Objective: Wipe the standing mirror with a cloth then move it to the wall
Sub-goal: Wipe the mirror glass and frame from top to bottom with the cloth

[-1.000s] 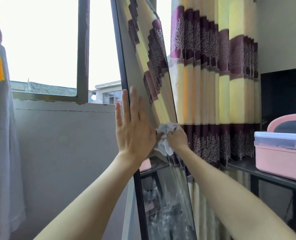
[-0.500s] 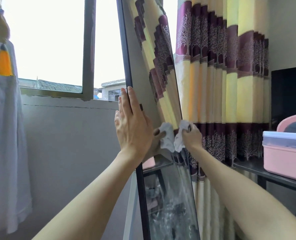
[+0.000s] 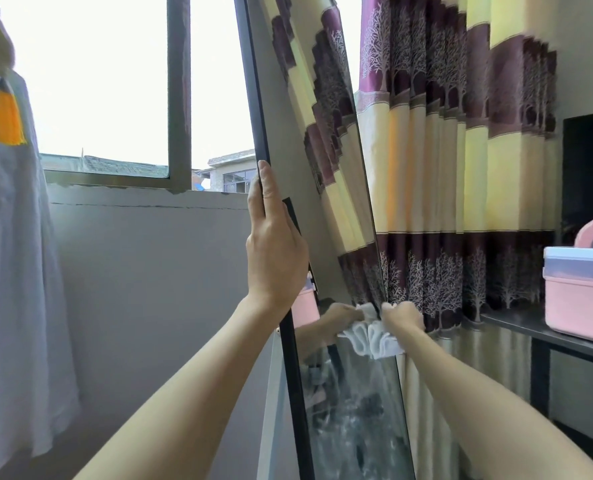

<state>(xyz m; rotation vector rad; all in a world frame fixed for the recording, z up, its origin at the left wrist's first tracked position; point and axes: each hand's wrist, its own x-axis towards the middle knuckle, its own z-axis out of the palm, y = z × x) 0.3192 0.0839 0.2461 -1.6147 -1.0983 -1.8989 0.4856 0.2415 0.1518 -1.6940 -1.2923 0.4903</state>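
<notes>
Against the curtain [image 3: 461,168], the mirror [image 3: 340,393] leans tilted while your left hand [image 3: 274,251] steadies its frame with straight fingers and your right hand [image 3: 400,315] grips the cloth [image 3: 378,337] on the glass: you are mid-wipe, lower glass looks smeared, and the move to the wall remains.

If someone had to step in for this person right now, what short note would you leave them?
Left hand: fingers straight, lying along the standing mirror's black left frame edge, steadying it.
Right hand: grips the white cloth, bunched up and pressed against the glass near the mirror's right edge.
Mirror: tilted, in front of the window, curtain just behind it on the right.
Done: wiping is under way; how much glass is clean cannot be told.
Left: the lower glass looks streaky, so finish wiping there, then carry the mirror to the wall.
</notes>
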